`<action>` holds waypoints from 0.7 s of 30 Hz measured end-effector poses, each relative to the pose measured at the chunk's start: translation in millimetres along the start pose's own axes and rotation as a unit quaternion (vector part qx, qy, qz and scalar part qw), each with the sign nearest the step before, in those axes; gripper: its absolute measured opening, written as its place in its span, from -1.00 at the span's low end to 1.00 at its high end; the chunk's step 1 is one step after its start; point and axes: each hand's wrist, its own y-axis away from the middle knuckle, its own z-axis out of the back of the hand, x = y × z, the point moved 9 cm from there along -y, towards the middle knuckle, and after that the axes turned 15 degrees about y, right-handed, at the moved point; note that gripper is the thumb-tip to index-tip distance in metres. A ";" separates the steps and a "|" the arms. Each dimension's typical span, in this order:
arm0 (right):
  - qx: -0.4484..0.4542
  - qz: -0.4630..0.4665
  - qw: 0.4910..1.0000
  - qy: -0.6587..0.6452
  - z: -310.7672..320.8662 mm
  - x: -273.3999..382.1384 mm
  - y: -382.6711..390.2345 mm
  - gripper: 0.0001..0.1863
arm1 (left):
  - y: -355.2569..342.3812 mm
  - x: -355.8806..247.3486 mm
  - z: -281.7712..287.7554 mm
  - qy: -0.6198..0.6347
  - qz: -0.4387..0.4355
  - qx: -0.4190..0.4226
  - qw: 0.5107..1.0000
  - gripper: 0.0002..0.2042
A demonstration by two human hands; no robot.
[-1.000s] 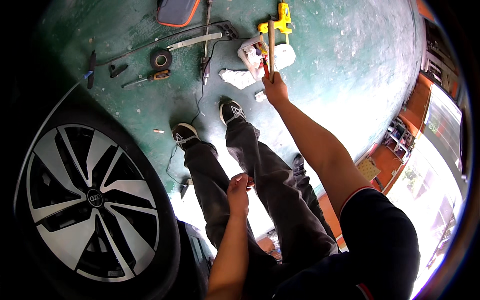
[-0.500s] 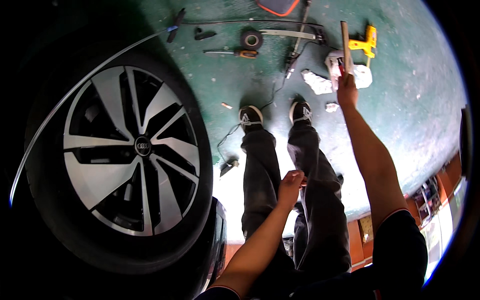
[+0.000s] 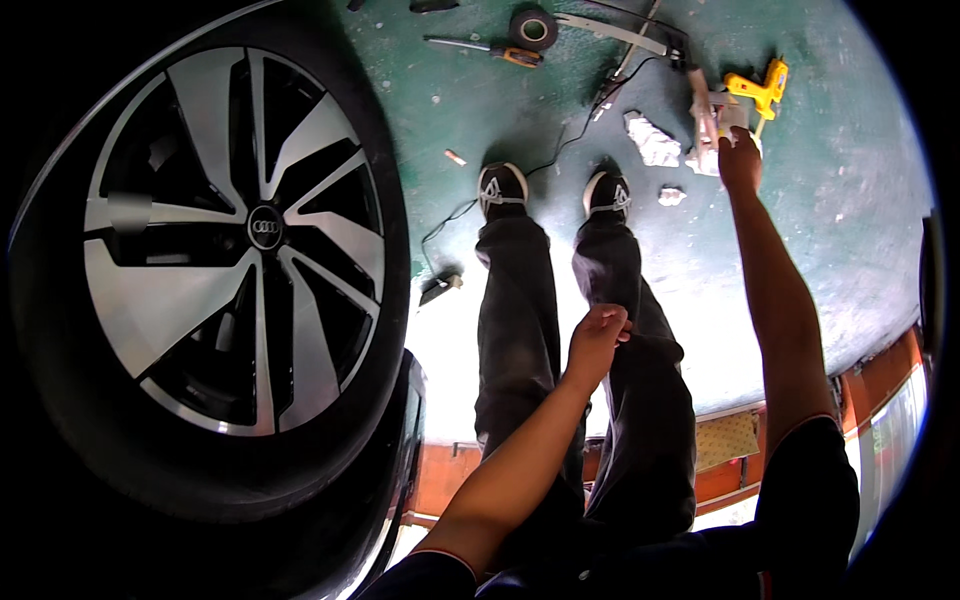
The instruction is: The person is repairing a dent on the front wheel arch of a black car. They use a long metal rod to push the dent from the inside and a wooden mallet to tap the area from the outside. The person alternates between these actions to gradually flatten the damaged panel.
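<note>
In the upper right of the frame, the right hand [image 3: 740,158], its fingers' opening and hold too blurred to tell, is at a pale container [image 3: 736,113] beside a wooden stick [image 3: 702,105], seemingly calling for careful finger placement, while the left hand [image 3: 600,338], right of centre, curls closed with nothing visible in it.

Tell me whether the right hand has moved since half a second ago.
Yes: in the view, the right hand has moved closer to the yellow glue gun.
</note>
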 end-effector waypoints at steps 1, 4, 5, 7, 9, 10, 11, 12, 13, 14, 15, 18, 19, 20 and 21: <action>-0.043 0.027 0.998 -0.035 9.3 3.3 7.0 -0.59 | 1.1 -2.0 -4.9 -0.005 -0.003 0.002 1.000 -0.77; -0.093 0.125 0.981 -0.115 38.5 51.8 35.3 -0.73 | 5.4 -11.4 -16.6 0.013 -0.009 0.013 1.000 -0.76; -0.136 0.186 0.966 -0.113 46.0 72.5 48.9 -0.77 | 5.9 -13.6 -19.3 0.024 -0.011 0.018 0.999 -0.76; -0.096 0.197 0.945 -0.242 39.2 108.6 68.4 -0.80 | 4.3 -19.2 -23.4 0.028 -0.008 0.019 0.999 -0.76; -0.157 0.312 0.911 -0.218 64.4 169.6 82.1 -0.78 | 5.4 -27.9 -22.4 0.021 -0.016 0.019 0.999 -0.76; -0.116 0.295 0.920 -0.229 59.0 187.9 77.7 -0.76 | 6.4 -33.6 -23.9 0.022 -0.017 0.020 0.999 -0.76; -0.075 0.278 0.928 -0.239 51.5 203.8 71.8 -0.75 | 7.0 -37.1 -24.7 0.025 -0.017 0.023 0.999 -0.75; -0.072 0.292 0.930 -0.211 46.6 219.3 65.3 -0.73 | 8.2 -40.6 -25.6 0.027 -0.017 0.028 0.999 -0.75; -0.069 0.306 0.932 -0.183 42.2 234.7 57.4 -0.72 | 9.5 -44.0 -26.8 0.029 -0.018 0.032 0.999 -0.75; -0.049 0.313 0.933 -0.170 31.5 250.0 48.1 -0.69 | 11.3 -49.5 -28.0 0.023 -0.017 0.029 0.999 -0.75; -0.038 0.306 0.933 -0.185 28.1 264.8 46.5 -0.68 | 13.5 -55.8 -29.5 0.019 -0.019 0.025 0.999 -0.76; 0.000 0.295 0.921 -0.254 30.7 329.6 47.4 -0.62 | 12.0 -67.9 -27.6 0.034 -0.026 0.032 0.999 -0.76; 0.019 0.297 0.909 -0.291 44.9 360.0 56.0 -0.59 | 10.7 -70.7 -25.3 0.044 -0.031 0.034 0.998 -0.76; 0.042 0.302 0.893 -0.331 63.6 393.2 68.8 -0.56 | 11.0 -74.2 -23.7 0.048 -0.039 0.032 0.998 -0.76; 0.023 0.349 0.865 -0.359 98.9 432.8 86.8 -0.51 | 10.5 -78.1 -20.7 0.052 -0.047 0.026 0.997 -0.76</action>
